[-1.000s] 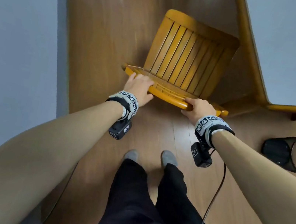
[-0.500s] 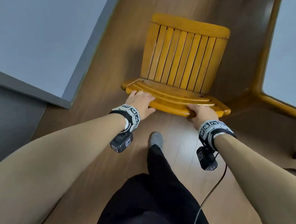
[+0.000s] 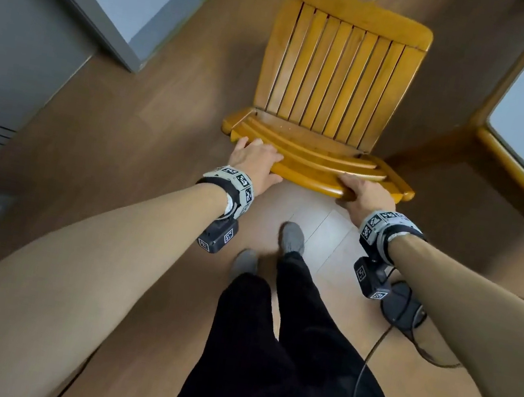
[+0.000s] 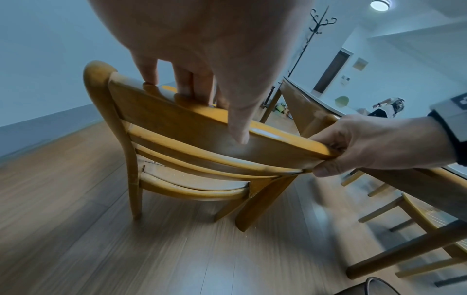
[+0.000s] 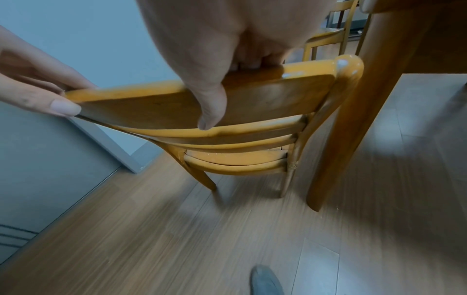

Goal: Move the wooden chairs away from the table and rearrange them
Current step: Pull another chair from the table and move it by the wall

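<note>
I hold the wooden chair [image 3: 335,83] at twelve o'clock by its top rail [image 3: 306,172], my left hand [image 3: 252,162] and right hand [image 3: 366,194] both curled over it. I judge an even pull with both arms keeps it from twisting. The table [image 3: 513,162] stands close at two o'clock, its leg [image 5: 353,123] just beside the chair; a cable [image 3: 372,360] trails near my feet.

Your wooden chair [image 3: 337,80] is honey-yellow with a slatted seat, on a brown plank floor [image 3: 147,132]. Your wristbands [image 3: 238,184] carry black-and-white square markers (trousers [image 3: 280,355] black, socks [image 3: 292,237] grey); the table rim [image 3: 512,169] matches the chair.
</note>
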### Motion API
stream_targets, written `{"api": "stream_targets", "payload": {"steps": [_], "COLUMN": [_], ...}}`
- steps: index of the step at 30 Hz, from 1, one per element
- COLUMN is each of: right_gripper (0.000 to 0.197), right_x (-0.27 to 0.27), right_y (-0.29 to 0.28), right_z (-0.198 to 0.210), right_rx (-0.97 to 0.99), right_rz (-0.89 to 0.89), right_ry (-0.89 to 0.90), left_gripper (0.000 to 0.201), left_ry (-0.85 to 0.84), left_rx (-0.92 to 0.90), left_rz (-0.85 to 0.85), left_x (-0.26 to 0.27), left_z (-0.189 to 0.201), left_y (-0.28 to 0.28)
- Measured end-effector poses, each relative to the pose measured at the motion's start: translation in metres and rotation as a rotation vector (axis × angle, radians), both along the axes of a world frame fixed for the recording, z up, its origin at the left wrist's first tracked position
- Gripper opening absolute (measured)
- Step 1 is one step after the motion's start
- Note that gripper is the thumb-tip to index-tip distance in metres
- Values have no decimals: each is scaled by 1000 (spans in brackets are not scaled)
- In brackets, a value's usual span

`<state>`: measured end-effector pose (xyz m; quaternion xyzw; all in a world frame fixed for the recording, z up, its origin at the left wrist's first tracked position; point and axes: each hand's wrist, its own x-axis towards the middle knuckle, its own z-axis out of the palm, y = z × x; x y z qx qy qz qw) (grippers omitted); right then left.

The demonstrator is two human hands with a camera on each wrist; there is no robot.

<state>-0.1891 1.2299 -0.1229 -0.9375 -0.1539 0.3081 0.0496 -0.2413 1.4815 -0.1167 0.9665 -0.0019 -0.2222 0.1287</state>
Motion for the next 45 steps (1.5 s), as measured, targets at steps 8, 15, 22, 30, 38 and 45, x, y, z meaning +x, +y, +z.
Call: {"api": "stream_targets", "payload": {"steps": [8,15,22,30,38,45], "right_gripper": [42,36,24,18,25,26], "right_x": [-5,5,39,69,78,143], "right_y": [-58,-102,-101,-86,-77,-35], "right_z": [7,7,12,14,21,26], "right_rx": [91,144,167,193,252,158], "right_rz": [159,295,401,464,460,389], "right_ry": [-22,-67,-122,-203,-242,-197], "left_gripper": [54,51,46,39,28,26], "left_ry": [-13,-10,-70,-197,-300,-283], "left_rx": [-7,31,-18,-23,18,-33], "left_rz": [206,330,436,533,542,495], "left_x": [-47,-67,-54,-23,-19,54], "left_z": [11,13,12,14,15,7], "left_y": [-68,-125,-136,-128,-126,-79]}}
